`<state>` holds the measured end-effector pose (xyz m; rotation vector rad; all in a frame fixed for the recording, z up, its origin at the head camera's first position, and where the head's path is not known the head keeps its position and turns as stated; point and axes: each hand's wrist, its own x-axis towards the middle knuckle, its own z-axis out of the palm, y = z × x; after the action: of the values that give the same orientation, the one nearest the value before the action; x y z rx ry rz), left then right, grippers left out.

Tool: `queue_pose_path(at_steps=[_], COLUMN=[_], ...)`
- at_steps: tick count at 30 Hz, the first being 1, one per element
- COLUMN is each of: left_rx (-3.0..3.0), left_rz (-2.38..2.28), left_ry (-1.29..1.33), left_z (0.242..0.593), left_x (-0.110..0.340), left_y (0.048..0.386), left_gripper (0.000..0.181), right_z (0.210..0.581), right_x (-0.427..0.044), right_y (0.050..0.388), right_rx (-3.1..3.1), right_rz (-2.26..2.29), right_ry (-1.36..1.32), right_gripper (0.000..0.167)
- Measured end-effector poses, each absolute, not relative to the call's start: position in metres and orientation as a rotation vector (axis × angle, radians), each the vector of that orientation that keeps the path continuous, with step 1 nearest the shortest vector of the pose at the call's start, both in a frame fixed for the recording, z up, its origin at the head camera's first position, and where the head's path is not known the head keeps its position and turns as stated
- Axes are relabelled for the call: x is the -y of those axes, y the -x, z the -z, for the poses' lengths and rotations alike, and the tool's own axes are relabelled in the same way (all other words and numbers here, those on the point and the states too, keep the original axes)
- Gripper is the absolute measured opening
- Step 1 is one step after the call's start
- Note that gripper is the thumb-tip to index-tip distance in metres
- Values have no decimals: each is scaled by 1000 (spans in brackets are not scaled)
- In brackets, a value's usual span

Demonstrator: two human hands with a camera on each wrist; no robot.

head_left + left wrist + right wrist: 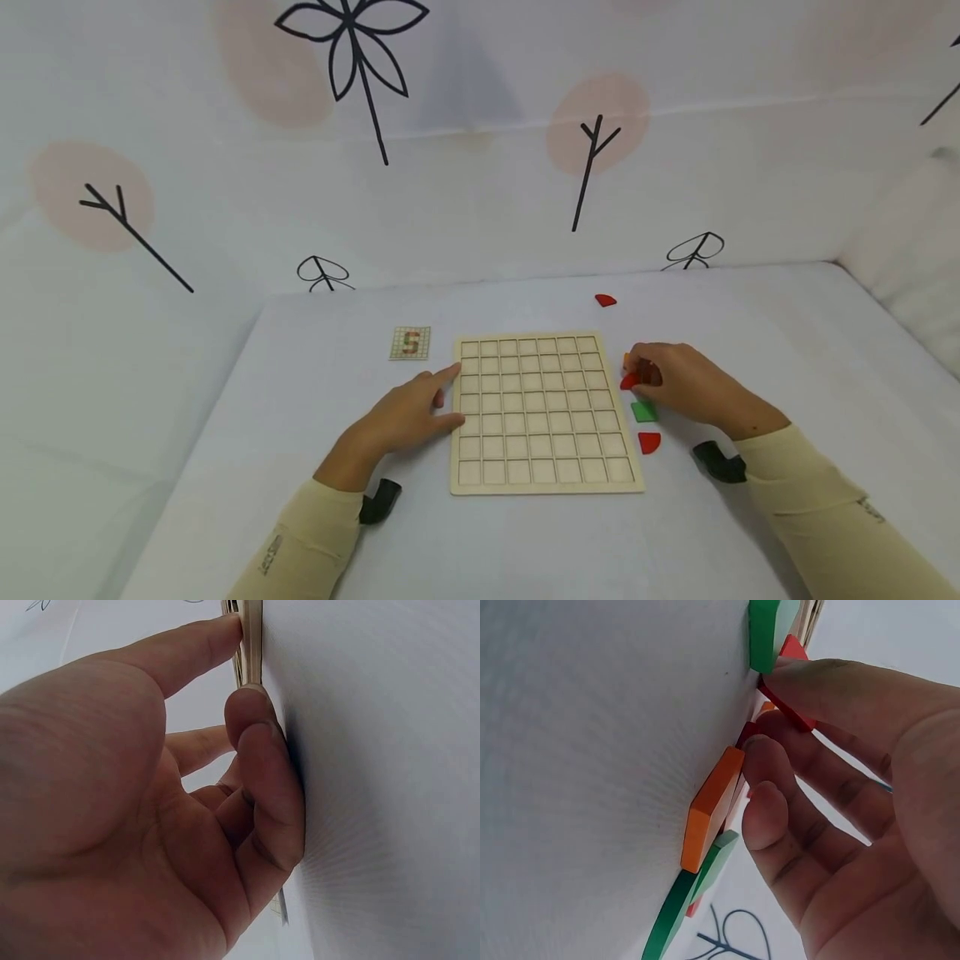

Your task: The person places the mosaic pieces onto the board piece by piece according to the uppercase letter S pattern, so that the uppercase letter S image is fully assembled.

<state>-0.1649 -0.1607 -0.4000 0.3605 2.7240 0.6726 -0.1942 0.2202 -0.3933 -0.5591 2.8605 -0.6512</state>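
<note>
**Right hand [690, 385] pinching a red piece [629, 382] beside a gridded board [536, 421]**

The red piece is just right of the pale board, caught between the thumb and a finger of the right hand; the right wrist view shows it tilted, the thumb against one face; the left hand [408, 412] grasps nothing, its index fingertip and thumb touching the board's left edge, the other fingers bent.

A light pinch near the rim should suit so thin a piece, and lifting it straight up would likely spare its neighbours; a green piece [643, 412] lies just to the near side, an orange piece [626, 361] just to the far side, partly hidden by the fingers; a sideways drag could nudge either; the left fingertips would do best as a gentle stop, since a hard push might slide the board.

Nearer lies a red rounded piece [649, 442]; another red wedge [605, 300] sits well apart at the far side; a small card [410, 342] with a coloured S on a grid lies beyond the board's far left corner.

The tabletop [555, 546] is white and smooth-looking; behind it rises a white backdrop [480, 204] with pale pink blotches and black line drawings of plants; cream sleeves [840, 508] cover both forearms.
</note>
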Motion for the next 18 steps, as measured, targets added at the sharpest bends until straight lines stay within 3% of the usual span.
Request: queue_pose_path(at_steps=[18], left_rx=[-2731], left_rz=[-674], left_ry=[-374], left_z=[402], left_x=[161], left_y=[166], left_gripper=[78], right_z=[392], right_x=[-220], right_y=[194], right_rx=[-2834], right_rz=[689], right_ry=[585], right_gripper=[22])
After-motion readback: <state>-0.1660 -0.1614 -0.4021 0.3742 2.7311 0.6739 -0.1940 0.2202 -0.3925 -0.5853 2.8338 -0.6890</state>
